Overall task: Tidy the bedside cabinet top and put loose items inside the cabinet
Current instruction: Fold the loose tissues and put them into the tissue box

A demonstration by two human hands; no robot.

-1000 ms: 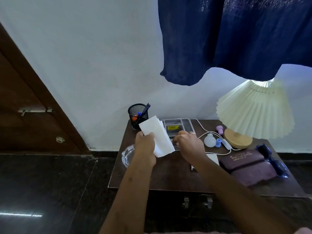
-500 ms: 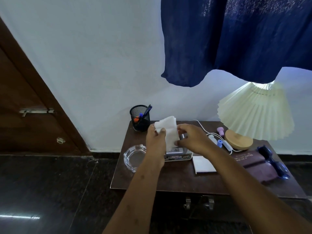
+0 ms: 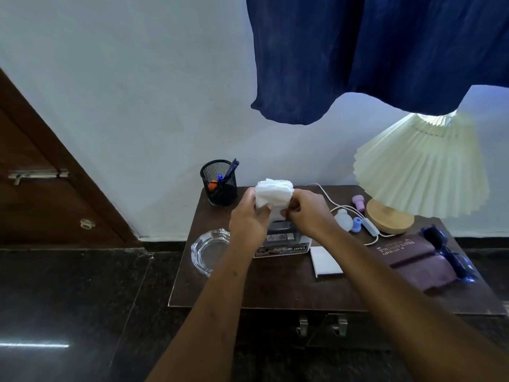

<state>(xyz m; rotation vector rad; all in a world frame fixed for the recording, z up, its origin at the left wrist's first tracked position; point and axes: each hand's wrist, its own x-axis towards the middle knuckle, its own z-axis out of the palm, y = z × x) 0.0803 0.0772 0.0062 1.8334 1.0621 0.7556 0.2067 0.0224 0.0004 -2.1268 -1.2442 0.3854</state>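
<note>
White tissue wad is held above the grey organiser tray, far-centre of the cabinet top. Fingers of the left hand curl round it; the right hand pinches its right edge.

Judgement: fold it compactly with the edges together, so it stows flat inside.

Versus 1.0 s ago: the sheets lay flat in the left hand alone; now they are bunched between both hands.

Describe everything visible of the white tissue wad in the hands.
The white tissue wad looks like soft layered paper, bunched with a rounded, crumpled top. It is held upright above the grey tray on the cabinet top. The left hand grips its left side, thumb across the front; the right hand pinches its lower right edge. Its bottom is hidden.
</note>
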